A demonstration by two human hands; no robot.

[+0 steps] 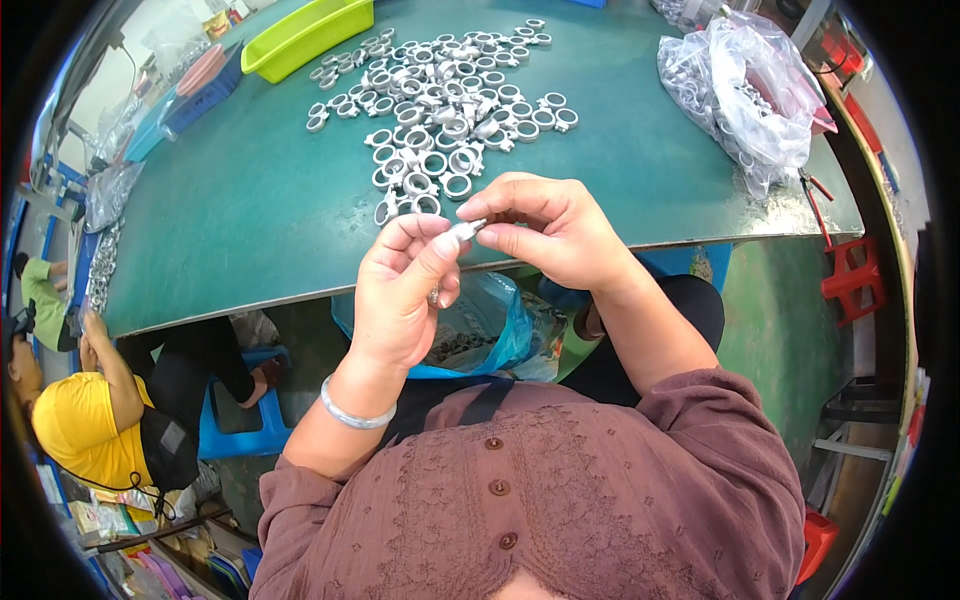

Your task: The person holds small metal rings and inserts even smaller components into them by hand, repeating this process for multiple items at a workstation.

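Note:
In front of my chest, at the near edge of the green table [250,200], my left hand [395,300] pinches a small silver metal clamp part [466,231] between thumb and fingers. A bit of metal also shows by its lower fingers; what it belongs to is mostly hidden. My right hand [560,230] closes its thumb and fingertips on the other end of the same part. Just beyond both hands spreads a pile of grey metal ring clamps [433,163], many with small lugs at the side.
A lime green basket [300,42] stands at the far left. Clear plastic bags [745,100] of metal parts sit far right, near red-handled pliers [818,200]. Below the table edge hangs a blue bag [505,335] with parts inside. A person in yellow [90,420] sits at left.

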